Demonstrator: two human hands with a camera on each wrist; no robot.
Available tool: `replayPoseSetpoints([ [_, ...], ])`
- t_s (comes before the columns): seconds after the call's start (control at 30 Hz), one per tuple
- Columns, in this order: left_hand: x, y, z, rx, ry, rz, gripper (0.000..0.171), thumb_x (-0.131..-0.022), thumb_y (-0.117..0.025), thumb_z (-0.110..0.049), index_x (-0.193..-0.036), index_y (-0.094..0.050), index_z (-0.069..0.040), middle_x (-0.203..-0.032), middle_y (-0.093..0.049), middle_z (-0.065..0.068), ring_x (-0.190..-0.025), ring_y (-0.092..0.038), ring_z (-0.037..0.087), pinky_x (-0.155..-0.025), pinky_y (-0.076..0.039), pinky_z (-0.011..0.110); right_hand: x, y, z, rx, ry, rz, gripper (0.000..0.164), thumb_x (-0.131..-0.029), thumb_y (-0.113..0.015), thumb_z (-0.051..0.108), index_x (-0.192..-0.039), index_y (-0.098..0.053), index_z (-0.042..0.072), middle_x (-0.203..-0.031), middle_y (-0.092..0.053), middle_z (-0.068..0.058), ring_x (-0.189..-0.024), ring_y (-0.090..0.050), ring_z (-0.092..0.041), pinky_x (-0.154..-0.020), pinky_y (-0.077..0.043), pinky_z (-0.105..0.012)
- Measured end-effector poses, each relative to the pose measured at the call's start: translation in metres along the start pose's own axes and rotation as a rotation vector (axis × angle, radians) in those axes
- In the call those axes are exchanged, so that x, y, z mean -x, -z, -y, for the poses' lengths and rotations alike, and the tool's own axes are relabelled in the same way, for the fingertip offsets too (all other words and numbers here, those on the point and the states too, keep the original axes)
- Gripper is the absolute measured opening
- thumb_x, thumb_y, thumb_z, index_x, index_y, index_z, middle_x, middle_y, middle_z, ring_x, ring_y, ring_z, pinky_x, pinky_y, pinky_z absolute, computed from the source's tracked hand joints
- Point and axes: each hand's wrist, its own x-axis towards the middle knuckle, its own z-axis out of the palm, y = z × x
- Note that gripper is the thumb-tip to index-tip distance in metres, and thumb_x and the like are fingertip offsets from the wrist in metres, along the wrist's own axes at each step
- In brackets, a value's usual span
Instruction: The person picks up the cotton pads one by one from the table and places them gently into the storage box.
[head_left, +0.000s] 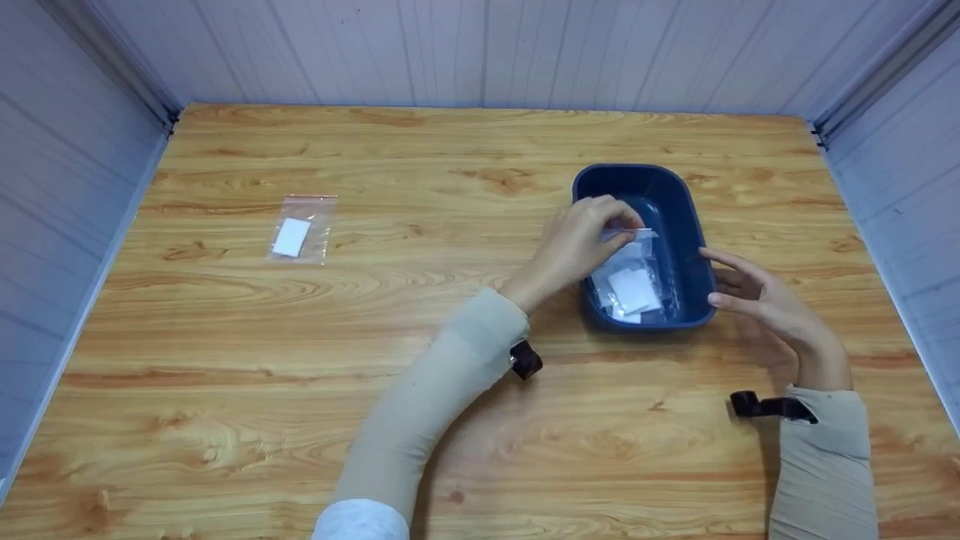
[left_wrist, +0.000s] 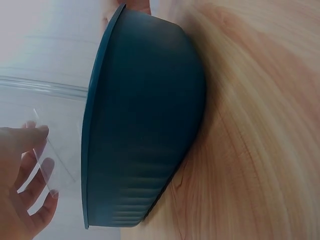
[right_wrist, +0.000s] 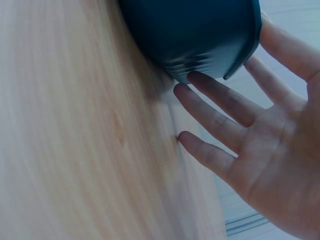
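My left hand (head_left: 581, 238) pinches the top edge of a clear zip bag (head_left: 643, 234) between thumb and fingers, over the dark blue plastic bin (head_left: 679, 225). In the left wrist view the transparent bag (left_wrist: 62, 167) hangs from the fingertips beside the bin's rim. Several more clear bags with white pieces (head_left: 634, 291) lie at the near end of the bin. On the bin's right side my right hand (head_left: 772, 296) rests thumb and fingertips against the outer wall, its fingers spread and nearly straight in the right wrist view.
Far to the left, a single zip bag with a white rectangular piece (head_left: 292, 238) lies flat on the wood-grain table (head_left: 300, 420). Pale panel walls (head_left: 480, 52) enclose the table at the back and on both sides. A dark camera mount sits on each wrist.
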Motion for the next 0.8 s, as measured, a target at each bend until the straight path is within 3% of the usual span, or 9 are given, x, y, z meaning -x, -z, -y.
replayPoseSetpoints([
  [0.13, -0.0009, -0.0020, -0.0017, -0.019, 0.018, 0.046, 0.016, -0.096, -0.068, -0.026, -0.111, -0.072, -0.022, -0.108, -0.067, -0.010, -0.104, -0.060, 0.009, -0.087, -0.042, 0.017, -0.0003, 0.0006, 0.0005, 0.002, -0.004, -0.003, 0.060, -0.100, -0.056, 0.002, -0.155, -0.033, 0.011, -0.149, -0.042, -0.015, -0.124, -0.050, -0.006, -0.092, -0.048, -0.020],
  [0.47, -0.0007, -0.0016, -0.0048, -0.012, 0.010, 0.064, 0.019, -0.096, -0.068, -0.025, -0.114, -0.071, -0.021, -0.110, -0.067, -0.009, -0.105, -0.059, 0.008, -0.089, -0.041, 0.015, 0.0007, -0.0001, 0.0010, -0.010, -0.042, -0.004, 0.061, -0.100, -0.056, 0.004, -0.155, -0.033, 0.014, -0.153, -0.037, -0.014, -0.125, -0.048, -0.006, -0.092, -0.047, -0.019],
  [0.8, 0.0056, 0.0063, 0.0014, 0.033, -0.011, 0.039, 0.017, -0.095, -0.069, -0.023, -0.111, -0.072, -0.019, -0.109, -0.067, -0.007, -0.104, -0.060, 0.005, -0.087, -0.042, 0.013, 0.0004, -0.0007, 0.0002, 0.006, -0.025, -0.005, 0.060, -0.100, -0.056, 0.003, -0.155, -0.033, 0.012, -0.154, -0.036, -0.017, -0.125, -0.048, -0.005, -0.093, -0.046, -0.019],
])
